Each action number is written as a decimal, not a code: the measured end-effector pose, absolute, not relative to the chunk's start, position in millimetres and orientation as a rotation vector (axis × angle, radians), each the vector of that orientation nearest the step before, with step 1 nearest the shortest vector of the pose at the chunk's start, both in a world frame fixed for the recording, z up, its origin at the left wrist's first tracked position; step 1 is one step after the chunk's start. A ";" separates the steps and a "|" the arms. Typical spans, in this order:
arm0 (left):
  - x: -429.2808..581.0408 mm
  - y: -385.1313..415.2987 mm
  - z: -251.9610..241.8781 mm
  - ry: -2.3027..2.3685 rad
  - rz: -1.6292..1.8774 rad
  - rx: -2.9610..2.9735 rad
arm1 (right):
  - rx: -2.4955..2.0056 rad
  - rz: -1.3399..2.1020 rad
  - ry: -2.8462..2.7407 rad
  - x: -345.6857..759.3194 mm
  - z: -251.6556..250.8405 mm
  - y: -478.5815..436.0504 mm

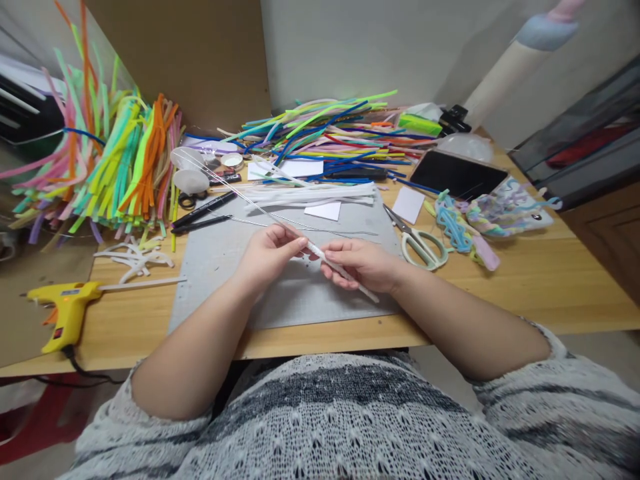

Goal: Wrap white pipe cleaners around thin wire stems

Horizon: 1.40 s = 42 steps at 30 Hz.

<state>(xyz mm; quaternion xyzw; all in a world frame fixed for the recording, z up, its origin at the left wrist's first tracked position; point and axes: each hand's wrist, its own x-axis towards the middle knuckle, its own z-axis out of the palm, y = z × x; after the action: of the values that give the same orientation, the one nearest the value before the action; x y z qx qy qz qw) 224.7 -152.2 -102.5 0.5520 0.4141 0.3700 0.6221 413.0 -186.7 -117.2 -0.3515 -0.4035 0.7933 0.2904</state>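
Wooden tabletop (525, 287): carries all items below. Gray cutting mat (295, 300): flat on the tabletop, under both hands. White pipe cleaners (320, 195): loose bundle across the mat's far edge. Yellow glue gun (75, 300): on its side, well left of the mat, stick pointing toward it. Scissors (409, 232): at the mat's right edge, near the right hand.

Left hand (273, 257): nearly closed, thumb and fingertips pinching a slim white stem (369, 294). Right hand (367, 263): narrow, thumb on top, fingers curled beneath the same stem; no wide gap in either grip. Stem position: above the mat, slanting from the left hand's fingertips, through the right hand, down to a free end at lower right. Thin silvery wires (227, 185) extend from the left hand toward upper left.
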 end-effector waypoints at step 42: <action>232.2 -159.3 -105.6 1.090 0.950 1.017 | -1.351 1.238 -1.714 404.7 -118.9 -195.1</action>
<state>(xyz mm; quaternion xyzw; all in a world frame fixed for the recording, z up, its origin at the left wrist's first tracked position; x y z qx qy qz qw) 232.2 -159.3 -105.6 0.4447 0.4769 0.4153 0.6342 404.7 -195.1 -118.9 -0.5118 -0.6493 0.4689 0.3109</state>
